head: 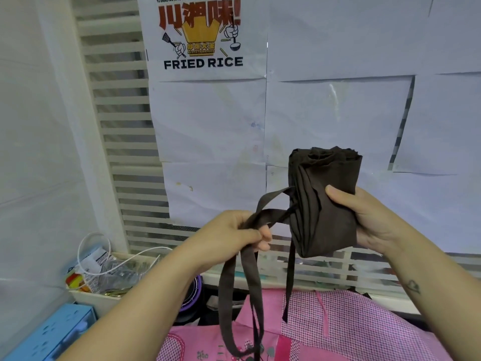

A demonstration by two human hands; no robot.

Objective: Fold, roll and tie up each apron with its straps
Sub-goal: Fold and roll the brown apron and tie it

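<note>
White paper sheets [338, 113] covered the wall in front of me, with a fried rice poster [203, 37] near the top. Below, a pink checked apron [351, 329] lay spread on the surface, not yet folded. Held up in the air above it was the brown apron [325, 204], already rolled into an upright bundle. My right hand [377, 220] grasped the roll's lower half, thumb across the front. My left hand [234, 230] was just beside it, its fingers [264, 234] pinching the wide brown straps [239, 282], which looped down toward the pink apron. A thinner strap [290, 277] hung loose from the roll. To tie it well, I judged, the right grip should be firm so the roll would not slacken while the straps were drawn taut around its middle. The air above and to the left looked open for swinging them. A cluttered tray [104, 295] sat low on the left, where the dangling loop might snag.
</note>
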